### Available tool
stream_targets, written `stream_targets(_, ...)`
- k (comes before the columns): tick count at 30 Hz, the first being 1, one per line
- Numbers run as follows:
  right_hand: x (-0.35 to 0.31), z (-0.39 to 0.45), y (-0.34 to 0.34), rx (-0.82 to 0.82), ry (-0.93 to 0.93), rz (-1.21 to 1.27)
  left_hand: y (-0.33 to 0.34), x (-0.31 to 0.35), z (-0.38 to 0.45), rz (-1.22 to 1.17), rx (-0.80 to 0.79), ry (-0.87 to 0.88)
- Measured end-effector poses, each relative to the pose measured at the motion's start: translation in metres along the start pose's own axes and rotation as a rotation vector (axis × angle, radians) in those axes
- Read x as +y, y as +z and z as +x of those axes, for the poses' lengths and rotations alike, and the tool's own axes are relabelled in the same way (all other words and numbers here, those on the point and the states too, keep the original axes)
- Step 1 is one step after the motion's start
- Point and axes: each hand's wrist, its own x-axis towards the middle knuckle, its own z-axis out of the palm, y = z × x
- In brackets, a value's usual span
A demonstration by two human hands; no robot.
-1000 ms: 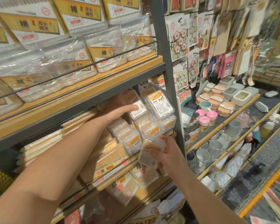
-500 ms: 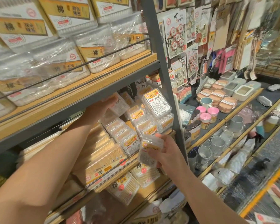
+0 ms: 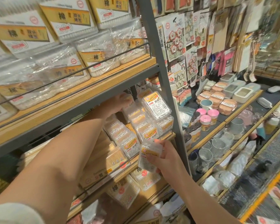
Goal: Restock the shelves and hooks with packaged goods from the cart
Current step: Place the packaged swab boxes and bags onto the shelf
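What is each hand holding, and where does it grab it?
The right hand pinches a small clear plastic dental floss box by its right edge. The left hand reaches among the stacked floss boxes; its grip cannot be told.

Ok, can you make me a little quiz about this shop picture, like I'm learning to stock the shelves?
1. True or false: the right hand holds a clear dental floss box in front of the shelf.
2. Where is the left hand? A) on the pink-lidded jars B) reaching into the middle shelf, up by the floss stacks C) hanging by the person's side
3. Fill in: the upper shelf holds packs of cotton ____.

Key: 1 true; 2 B; 3 swabs.
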Motion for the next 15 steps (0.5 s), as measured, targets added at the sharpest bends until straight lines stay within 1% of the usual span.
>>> stream_targets(2, 0.001, 0.002, -0.003, 0.014, 0.012, 0.036, 0.004, -0.005, 0.001, 0.047, -0.052, 0.055)
stream_targets(4, -0.001, 0.005, -0.006, 0.034, 0.023, 0.077, 0.01, -0.007, 0.003, 0.064, -0.067, 0.106)
stream_targets(6, -0.003, 0.006, -0.007, 0.036, 0.009, 0.08, 0.014, -0.006, 0.002, 0.105, -0.069, 0.122)
stream_targets(7, -0.002, 0.007, -0.006, 0.036, -0.005, 0.069, 0.014, -0.005, 0.001, 0.087, -0.092, 0.134)
stream_targets(9, -0.001, 0.009, -0.005, 0.046, -0.027, 0.018, 0.017, -0.005, -0.002, 0.083, -0.15, 0.133)
stream_targets(10, 0.0, 0.009, -0.004, 0.046, -0.036, -0.018, 0.017, -0.004, -0.008, 0.122, -0.16, 0.124)
stream_targets(13, 0.003, 0.013, 0.0, 0.023, -0.045, -0.108, 0.029, -0.005, -0.016, 0.188, -0.304, 0.003)
stream_targets(14, 0.006, 0.015, 0.002, 0.011, -0.048, -0.123, 0.031, -0.002, -0.021, 0.171, -0.343, 0.0)
stream_targets(15, 0.008, 0.017, 0.003, 0.004, -0.052, -0.134, 0.031, -0.004, -0.017, 0.15, -0.331, 0.02)
